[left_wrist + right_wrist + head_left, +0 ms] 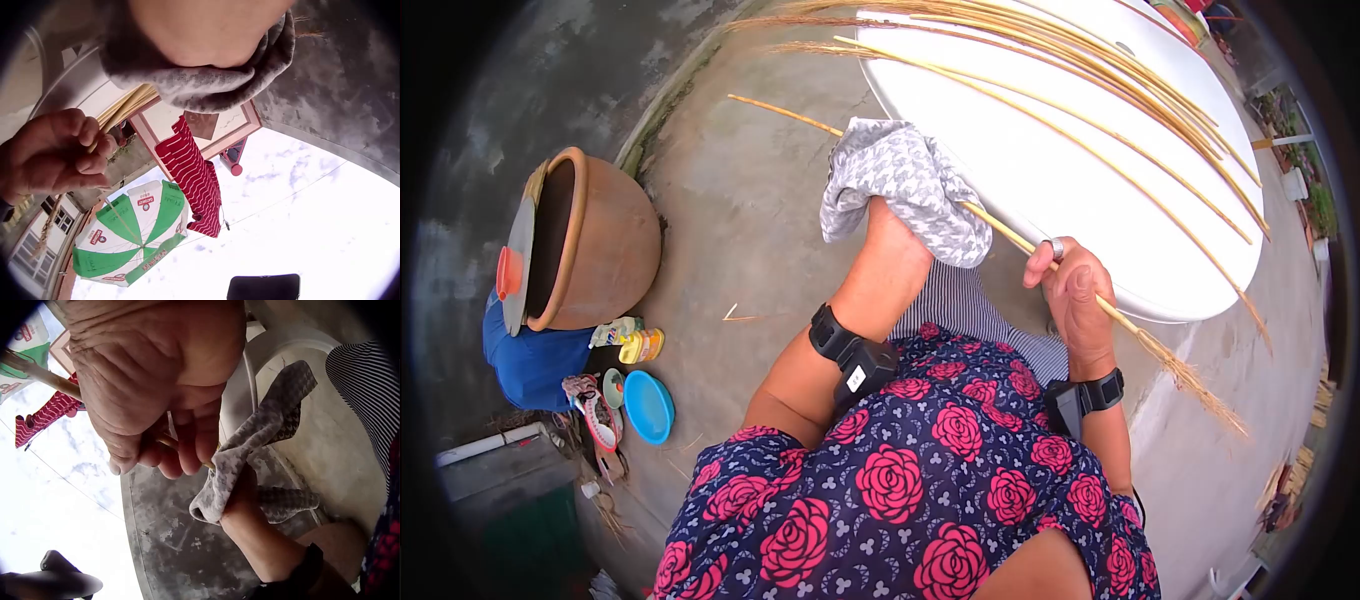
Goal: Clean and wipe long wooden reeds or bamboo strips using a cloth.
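- The left hand [897, 232] is wrapped in a grey-and-white houndstooth cloth [905, 185] and closes it round a long yellow straw stalk [1020, 242] — its fingers are hidden under the fabric.
- The right hand [1075, 297] pinches the same stalk nearer its brushy tip, fingers curled round it.
- The stalk runs slantwise between the hands, over the edge of a white oval plastic tub [1080, 170].
- More straw stalks [1100, 85] lie across the tub.
- A brown clay jar [595, 240] stands on the concrete to the left — a blue plastic bowl [647, 406] lies near it.
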